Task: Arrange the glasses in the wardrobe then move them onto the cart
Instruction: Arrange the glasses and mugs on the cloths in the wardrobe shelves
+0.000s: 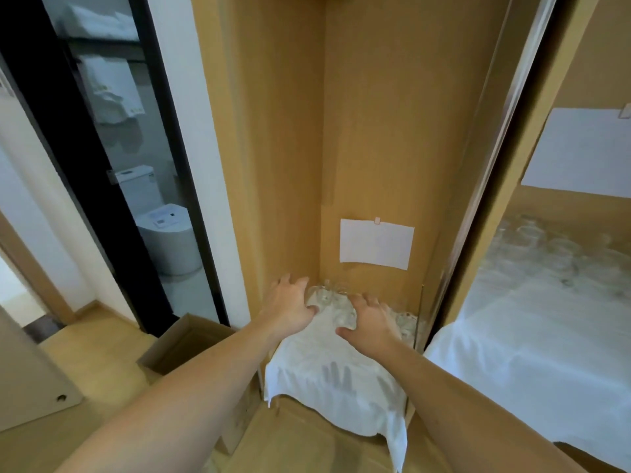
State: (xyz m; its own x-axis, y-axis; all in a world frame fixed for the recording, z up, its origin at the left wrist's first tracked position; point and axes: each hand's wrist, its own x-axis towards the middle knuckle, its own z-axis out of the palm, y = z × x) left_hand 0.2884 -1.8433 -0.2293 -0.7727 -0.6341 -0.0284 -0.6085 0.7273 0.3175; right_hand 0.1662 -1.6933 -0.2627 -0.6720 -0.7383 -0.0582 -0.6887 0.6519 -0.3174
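Low in the middle of the frame, the glasses (pixel 329 297) are seen clustered on a white cloth (pixel 327 367) that covers the wardrobe (pixel 372 131) shelf and hangs over its front edge. They stand toward the back left corner, with a few more at the right edge of the cloth; being clear and blurred, they cannot be counted, nor their uprightness judged. The main cluster lies between the two hands and slightly beyond them. The left hand (pixel 290 305) is held against its left side with fingers spread and slightly curled; whether a glass is touched cannot be told. The right hand (pixel 370 319) is laid just right of the cluster, fingers spread downward, nothing visibly pinched. Both hands are about equally near, so a gathering push inward from either side seems the likely move. Arranging is judged under way, and no cart is seen. A sheet of paper (pixel 375 247) is taped to the back panel above. A mirror (pixel 563 268) at right repeats the scene.
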